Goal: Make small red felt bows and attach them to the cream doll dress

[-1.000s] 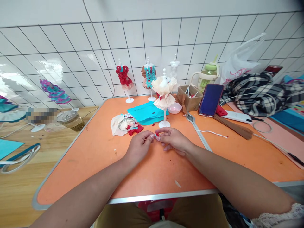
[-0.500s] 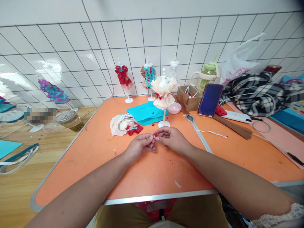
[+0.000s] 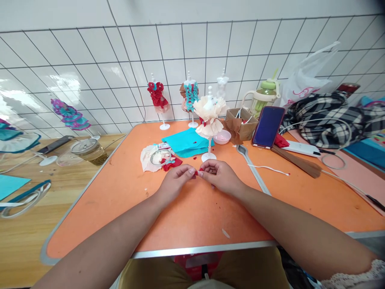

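A small piece of red paper [image 3: 197, 173] is pinched between my two hands, low over the orange table [image 3: 180, 224]. My left hand [image 3: 178, 180] grips one end between thumb and fingers. From the other side, my right hand [image 3: 221, 176] pinches it with thumb and forefinger. Just beyond them stands a small white mannequin [image 3: 209, 140] in a ruffled cream paper dress with a red waist. Left of it lie sheets of turquoise paper [image 3: 186, 143]. A roll of clear tape [image 3: 160, 157] rests on cream and red paper scraps [image 3: 173, 163].
Dressed mannequins [image 3: 157, 96] [image 3: 190, 94] line the tiled wall. To the right are a pink bowl [image 3: 221, 137], a cardboard box [image 3: 245, 129], a phone [image 3: 268, 126], grey tongs or scissors-like tool [image 3: 254, 168] and folded brown paper [image 3: 297, 161]. A glass jar [image 3: 90, 150] stands left.
My fingers have shifted on the red paper, which now shows as a short strip between both hands. My left fingers have turned and curled inward. The view has moved slightly.
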